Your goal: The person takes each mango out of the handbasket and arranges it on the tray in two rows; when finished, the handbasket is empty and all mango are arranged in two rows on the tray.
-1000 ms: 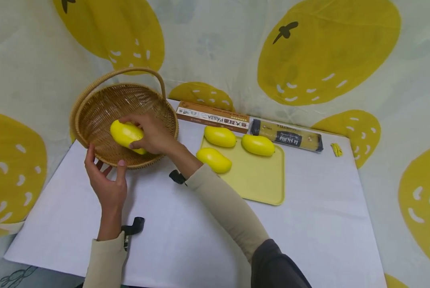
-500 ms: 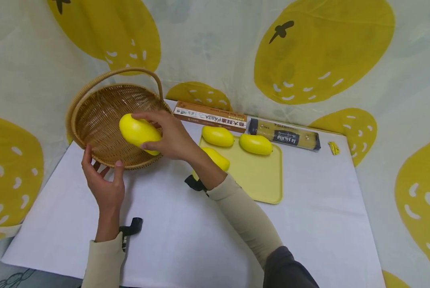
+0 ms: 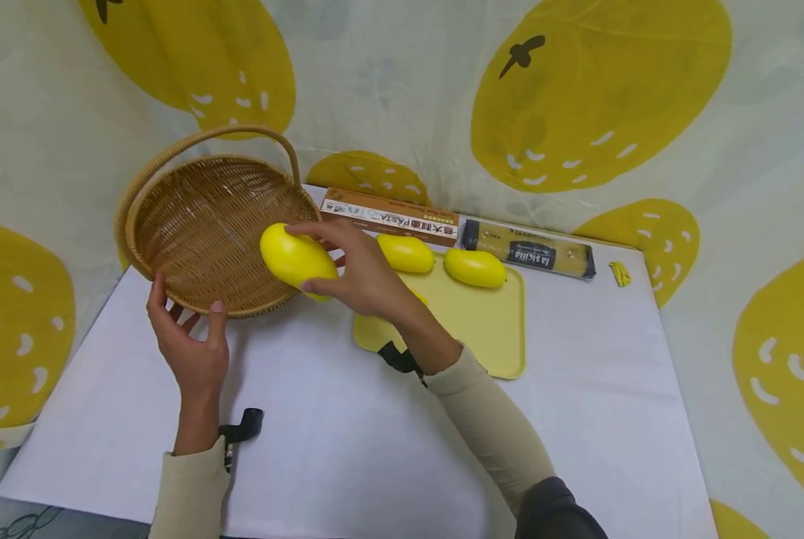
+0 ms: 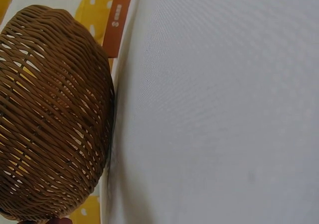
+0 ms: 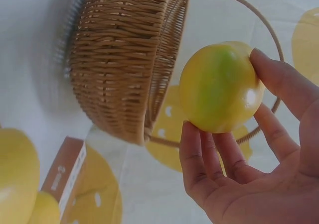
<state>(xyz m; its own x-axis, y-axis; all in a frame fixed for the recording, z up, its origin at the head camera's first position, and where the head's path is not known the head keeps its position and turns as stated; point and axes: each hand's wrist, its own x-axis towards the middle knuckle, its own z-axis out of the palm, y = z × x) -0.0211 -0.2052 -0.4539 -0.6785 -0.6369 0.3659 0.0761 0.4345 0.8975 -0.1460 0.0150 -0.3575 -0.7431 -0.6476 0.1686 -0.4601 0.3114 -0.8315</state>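
Observation:
My right hand (image 3: 358,269) grips a yellow mango (image 3: 296,258) (image 5: 219,87) in the air over the near right rim of the wicker basket (image 3: 206,224) (image 5: 119,59) (image 4: 50,119). My left hand (image 3: 189,340) touches the basket's front rim with straight fingers. Two more mangoes (image 3: 407,253) (image 3: 474,268) lie at the back of the yellow tray (image 3: 483,329); a third is mostly hidden behind my right wrist.
A brown pasta box (image 3: 391,215) and a dark-labelled pasta packet (image 3: 526,251) lie behind the tray. A small yellow scrap (image 3: 620,274) sits at the far right. White cloth (image 3: 348,434) covers the table; a patterned curtain hangs behind.
My right hand has lifted the mango out of the basket and carried it right, toward the tray. The left hand stays at the basket's rim.

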